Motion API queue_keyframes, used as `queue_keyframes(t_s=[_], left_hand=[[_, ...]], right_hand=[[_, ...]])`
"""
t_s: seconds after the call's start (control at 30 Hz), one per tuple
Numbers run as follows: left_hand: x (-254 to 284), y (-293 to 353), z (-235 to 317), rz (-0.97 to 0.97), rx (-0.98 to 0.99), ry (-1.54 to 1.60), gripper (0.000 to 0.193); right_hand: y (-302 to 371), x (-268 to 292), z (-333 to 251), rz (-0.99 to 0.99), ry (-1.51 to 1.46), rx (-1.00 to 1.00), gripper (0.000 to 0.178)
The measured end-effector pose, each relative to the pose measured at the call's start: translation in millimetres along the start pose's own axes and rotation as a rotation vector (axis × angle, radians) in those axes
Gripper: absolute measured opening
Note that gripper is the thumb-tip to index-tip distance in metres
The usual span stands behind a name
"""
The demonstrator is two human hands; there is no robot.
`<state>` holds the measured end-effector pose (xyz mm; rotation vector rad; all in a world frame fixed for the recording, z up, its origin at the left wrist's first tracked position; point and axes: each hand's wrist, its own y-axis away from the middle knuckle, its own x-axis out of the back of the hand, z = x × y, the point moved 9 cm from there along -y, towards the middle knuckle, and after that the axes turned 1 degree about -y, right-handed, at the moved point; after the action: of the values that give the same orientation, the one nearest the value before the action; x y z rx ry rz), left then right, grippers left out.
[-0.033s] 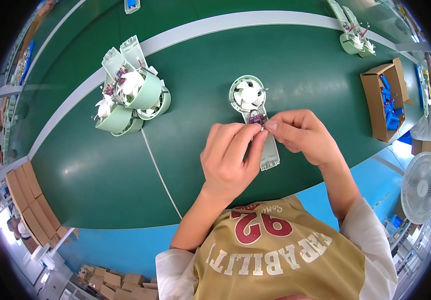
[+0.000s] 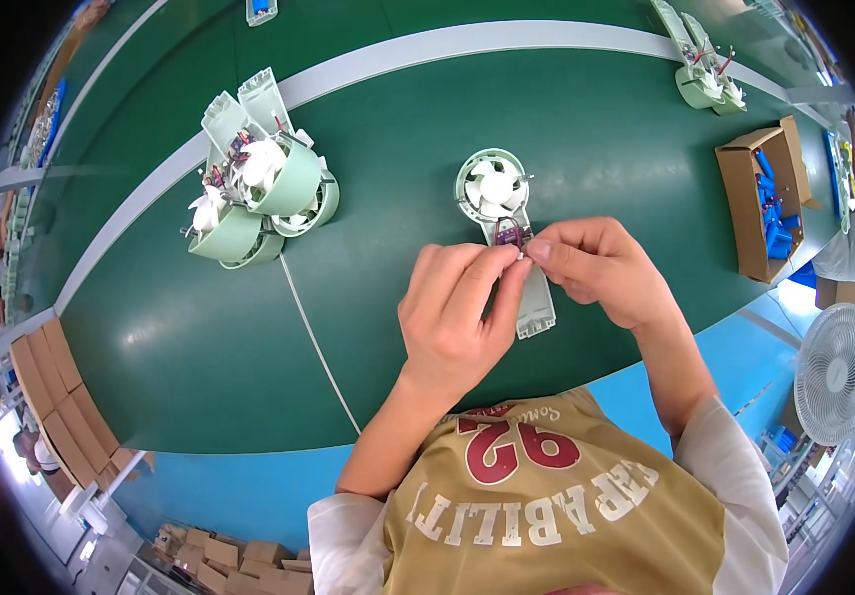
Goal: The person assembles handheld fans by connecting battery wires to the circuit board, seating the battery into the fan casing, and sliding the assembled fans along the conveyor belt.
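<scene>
A small light-green handheld fan housing (image 2: 536, 309) lies open on the green table before me, its round head with white blades (image 2: 494, 188) pointing away from me. A purple circuit board (image 2: 509, 237) with thin wires sits where the head meets the handle. Over the handle, just below the board, my left hand (image 2: 462, 307) pinches a small white part (image 2: 520, 255) between thumb and forefinger. My right hand (image 2: 596, 268) meets it from the other side, thumb and forefinger pressed together. Whatever is between the right fingertips is too small to make out.
Several open fan housings (image 2: 293, 183) are stacked to the left; others (image 2: 710, 84) stand at the far right. A cardboard box (image 2: 744, 213) of blue cylindrical cells stands at the right edge. A white-grey strip (image 2: 477, 38) crosses the table's far side. A large fan (image 2: 837, 375) stands beyond the right edge.
</scene>
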<state>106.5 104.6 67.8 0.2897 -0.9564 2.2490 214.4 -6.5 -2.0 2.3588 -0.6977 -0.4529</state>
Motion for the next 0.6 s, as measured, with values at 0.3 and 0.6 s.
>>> queue_keyframes(t_s=[0.3, 0.6], left_hand=[[-6, 8, -16, -0.052, 0.162, 0.138, 0.02], [-8, 14, -16, -0.054, 0.146, 0.089, 0.016]], right_hand=[[-4, -3, 6, 0.028, -0.239, -0.042, 0.017], [-7, 3, 9, 0.069, -0.204, 0.004, 0.015]])
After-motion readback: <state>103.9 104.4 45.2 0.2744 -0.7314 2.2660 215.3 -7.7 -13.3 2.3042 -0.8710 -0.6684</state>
